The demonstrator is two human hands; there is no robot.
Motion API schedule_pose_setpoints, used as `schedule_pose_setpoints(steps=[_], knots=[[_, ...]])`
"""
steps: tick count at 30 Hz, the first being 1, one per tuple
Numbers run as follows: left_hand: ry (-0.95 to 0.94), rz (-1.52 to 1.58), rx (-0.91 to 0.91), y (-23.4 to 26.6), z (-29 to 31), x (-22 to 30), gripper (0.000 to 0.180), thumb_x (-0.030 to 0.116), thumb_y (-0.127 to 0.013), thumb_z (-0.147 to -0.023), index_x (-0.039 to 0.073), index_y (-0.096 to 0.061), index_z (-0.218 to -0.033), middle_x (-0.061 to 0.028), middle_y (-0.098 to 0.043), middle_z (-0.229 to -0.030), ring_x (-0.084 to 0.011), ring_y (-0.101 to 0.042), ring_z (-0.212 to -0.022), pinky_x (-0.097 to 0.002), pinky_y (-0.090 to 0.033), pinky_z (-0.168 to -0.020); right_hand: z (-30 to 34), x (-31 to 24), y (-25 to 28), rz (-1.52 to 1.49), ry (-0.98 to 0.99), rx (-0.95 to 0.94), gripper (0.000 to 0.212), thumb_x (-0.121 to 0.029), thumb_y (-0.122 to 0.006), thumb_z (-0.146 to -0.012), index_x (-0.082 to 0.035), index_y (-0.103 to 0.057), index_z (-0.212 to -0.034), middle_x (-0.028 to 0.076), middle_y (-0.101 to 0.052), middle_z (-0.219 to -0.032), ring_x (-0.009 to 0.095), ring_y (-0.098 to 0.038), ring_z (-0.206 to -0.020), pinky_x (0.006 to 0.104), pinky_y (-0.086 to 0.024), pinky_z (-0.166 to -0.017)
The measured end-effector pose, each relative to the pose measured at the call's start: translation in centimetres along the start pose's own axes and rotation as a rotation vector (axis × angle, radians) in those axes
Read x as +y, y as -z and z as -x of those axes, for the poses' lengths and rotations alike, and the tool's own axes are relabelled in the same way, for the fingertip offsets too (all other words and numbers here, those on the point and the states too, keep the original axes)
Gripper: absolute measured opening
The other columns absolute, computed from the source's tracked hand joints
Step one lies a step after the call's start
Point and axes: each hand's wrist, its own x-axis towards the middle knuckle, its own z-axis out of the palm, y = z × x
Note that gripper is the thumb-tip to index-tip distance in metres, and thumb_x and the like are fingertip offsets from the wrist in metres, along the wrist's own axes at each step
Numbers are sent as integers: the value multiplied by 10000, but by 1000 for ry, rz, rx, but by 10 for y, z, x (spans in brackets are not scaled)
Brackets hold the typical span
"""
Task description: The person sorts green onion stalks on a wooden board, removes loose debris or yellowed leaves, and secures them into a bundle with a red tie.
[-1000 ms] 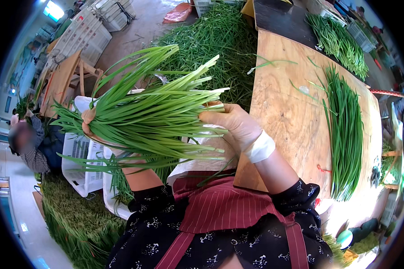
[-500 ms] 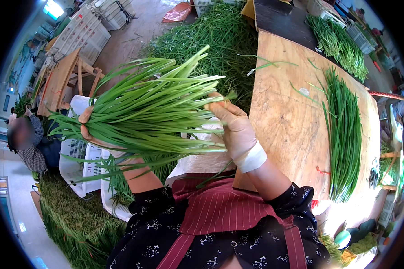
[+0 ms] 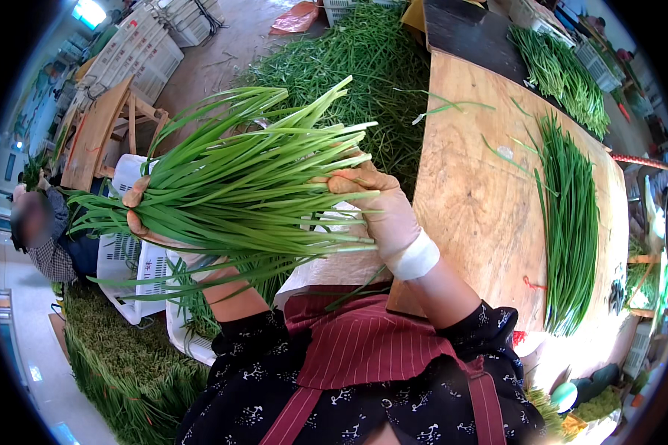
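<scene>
A loose bunch of garlic chives (image 3: 245, 185) lies spread sideways in front of me, pale stem ends to the right and dark leaf tips to the left. My left hand (image 3: 142, 228), in a stained glove, is closed round the leafy part, its fingertips over the leaves. At the stem end my right hand (image 3: 387, 215), gloved with a white band at the wrist, has its fingers closed among the stems; the leaves hide part of the fingertips. A neat bundle of chives (image 3: 570, 222) rests on the wooden board (image 3: 482, 185) to my right.
A big heap of loose greens (image 3: 349, 67) covers the floor ahead. White plastic crates (image 3: 119, 274) stand at my left, beside stacked chives (image 3: 126, 356). More chives (image 3: 560, 78) lie on the dark tabletop (image 3: 471, 30) at far right. A person (image 3: 48, 237) sits at far left.
The bunch has fanned out slightly and its leaf tips have shifted left. My right hand's fingers have moved a little left, further in among the stems. My left hand has shifted slightly left.
</scene>
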Motion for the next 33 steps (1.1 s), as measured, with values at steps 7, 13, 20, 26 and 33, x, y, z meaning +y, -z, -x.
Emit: schedule_pose_setpoints(steps=[7,13,20,26,33], knots=[[7,51,-5,1,5,7,141,224,-555,-835,137,-555,-946,8,-556,-1015,-295,-520,-1018,-556,-400,-884,1,-23,24,138,276,-1,122,-110,-591,-833,-25,-673,-861,93,-602,-1057,171,-536,-995,297,-376,-922],[49,0,30,-6,12,15,133,229,-568,-824,156,-564,-936,34,-565,-978,-242,-534,-989,-537,-401,-896,-21,-105,87,-250,632,188,243,-215,-552,-878,-66,-574,-1070,-11,-567,-718,96,-508,-651,270,-462,-707],[-34,141,124,-12,19,15,91,216,-585,-814,162,-567,-884,22,-577,-977,-293,-533,-1016,-561,-426,-858,-23,-54,52,743,63,-205,378,-46,-658,-767,-44,-581,-1137,82,-650,-967,111,-590,-843,236,-480,-757],[2,-8,98,-3,12,9,103,227,-581,-815,167,-560,-896,44,-565,-988,-310,-513,-1039,-581,-391,-888,-4,-17,17,397,-11,-156,184,-25,-636,-788,29,-646,-963,79,-661,-865,91,-599,-779,209,-484,-702],[134,79,-27,3,12,10,118,242,-583,-825,174,-555,-917,-79,-552,-1091,-381,-475,-1081,-629,-338,-912,8,-35,25,491,135,-115,169,-67,-593,-832,12,-648,-971,50,-654,-808,81,-562,-665,198,-468,-657]])
